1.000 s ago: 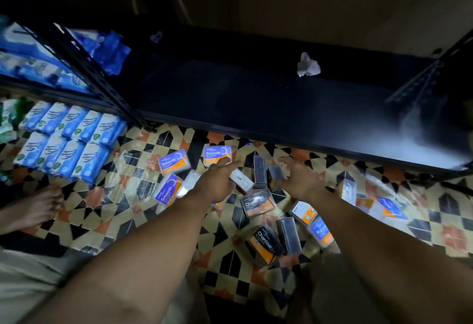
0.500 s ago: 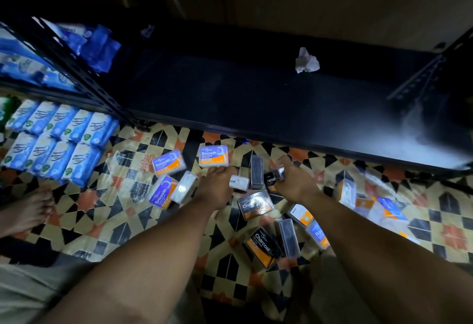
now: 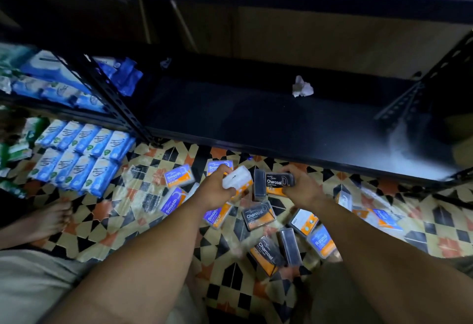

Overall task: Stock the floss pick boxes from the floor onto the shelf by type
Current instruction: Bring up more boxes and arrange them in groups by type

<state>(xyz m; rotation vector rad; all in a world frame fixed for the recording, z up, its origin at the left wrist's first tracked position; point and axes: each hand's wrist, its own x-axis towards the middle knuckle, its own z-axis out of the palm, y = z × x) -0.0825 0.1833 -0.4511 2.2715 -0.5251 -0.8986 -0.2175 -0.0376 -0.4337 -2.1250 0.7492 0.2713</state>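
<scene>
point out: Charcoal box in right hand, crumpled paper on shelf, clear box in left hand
Charcoal box (image 3: 279, 182): head view, on its black label face.
Crumpled paper (image 3: 302, 87): head view, middle of the wad.
Clear box (image 3: 238, 179): head view, on its frosted top side.

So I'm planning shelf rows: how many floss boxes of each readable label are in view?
Smooth boxes: 4
Charcoal boxes: 3
Round boxes: 2
Total: 9
Left out: boxes with hidden labels, such as the white box in the left hand.

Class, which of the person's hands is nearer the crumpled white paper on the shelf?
Right. The right hand lies almost directly below the crumpled paper; the left hand lies farther left.
</scene>
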